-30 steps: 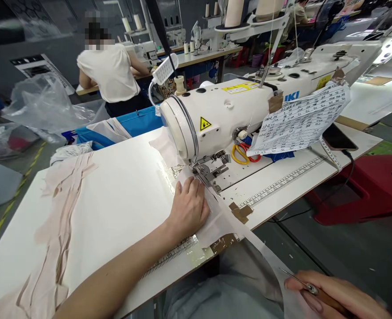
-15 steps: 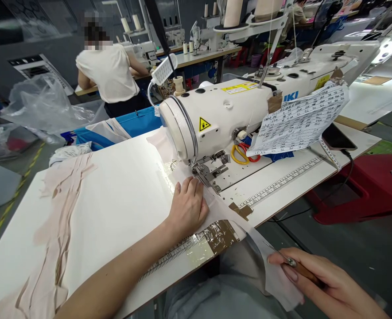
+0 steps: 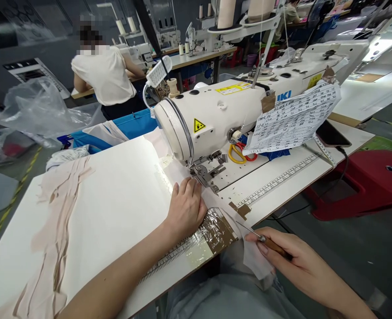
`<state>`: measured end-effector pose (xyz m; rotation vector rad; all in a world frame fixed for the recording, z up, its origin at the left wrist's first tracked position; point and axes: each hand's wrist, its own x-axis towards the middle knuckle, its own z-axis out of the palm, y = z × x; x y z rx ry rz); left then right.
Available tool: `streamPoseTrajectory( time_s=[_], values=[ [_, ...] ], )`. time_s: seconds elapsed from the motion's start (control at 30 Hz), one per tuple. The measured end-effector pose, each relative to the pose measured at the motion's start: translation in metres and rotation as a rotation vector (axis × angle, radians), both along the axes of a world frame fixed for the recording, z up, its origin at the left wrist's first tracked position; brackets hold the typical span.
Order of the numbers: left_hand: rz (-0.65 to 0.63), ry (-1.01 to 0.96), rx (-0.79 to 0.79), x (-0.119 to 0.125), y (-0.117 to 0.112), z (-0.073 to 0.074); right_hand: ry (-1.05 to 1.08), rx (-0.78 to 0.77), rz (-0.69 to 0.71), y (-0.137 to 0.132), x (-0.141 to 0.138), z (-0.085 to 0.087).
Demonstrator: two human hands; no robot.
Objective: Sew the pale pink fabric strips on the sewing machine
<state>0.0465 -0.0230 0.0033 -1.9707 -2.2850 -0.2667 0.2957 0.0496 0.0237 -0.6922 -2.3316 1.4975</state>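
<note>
My left hand lies palm down, fingers together, on a pale fabric strip just in front of the presser foot of the white sewing machine. The strip runs from under the foot off the table's front edge. My right hand is below that edge, closed on a thin metal awl with a wooden handle and pinching the strip's hanging end.
A pile of beige fabric strips lies on the left of the white table. Scissors, a printed sheet and a phone sit by the machine. A red stool stands right. Another person works behind.
My right hand has risen toward the table edge with the awl and the strip's end, and the strip has fed further under the foot. My left hand has stayed on the fabric.
</note>
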Motion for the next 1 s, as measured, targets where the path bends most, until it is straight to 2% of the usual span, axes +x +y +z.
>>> streamPoseTrajectory(
  time_s=[0.2, 0.33, 0.43, 0.57, 0.63, 0.67, 0.73, 0.9, 1.0],
  values=[
    [-0.002, 0.042, 0.012, 0.001, 0.002, -0.001, -0.032, -0.052, -0.016, 0.002, -0.007, -0.01],
    [0.0, 0.109, 0.02, 0.001, 0.002, 0.0, -0.014, -0.229, -0.057, 0.001, -0.013, -0.013],
    [0.02, 0.169, 0.018, -0.001, 0.004, 0.002, 0.035, -0.473, -0.144, -0.008, -0.02, -0.016],
    [0.052, 0.23, -0.03, -0.007, 0.008, 0.003, 0.138, -0.959, -0.276, -0.03, -0.029, -0.023],
    [0.047, 0.258, -0.049, -0.01, 0.01, 0.002, 0.158, -1.108, -0.339, -0.04, -0.03, -0.026],
    [0.045, 0.263, -0.051, -0.011, 0.01, 0.002, 0.156, -1.132, -0.359, -0.043, -0.03, -0.027],
    [0.042, 0.246, -0.044, -0.012, 0.01, 0.001, 0.147, -1.076, -0.375, -0.045, -0.028, -0.029],
    [0.018, 0.141, -0.004, -0.01, 0.004, 0.001, 0.071, -0.707, -0.295, -0.038, -0.02, -0.034],
    [0.009, 0.121, 0.006, -0.011, 0.003, 0.0, 0.015, -0.621, -0.246, -0.036, -0.018, -0.034]
  ],
)
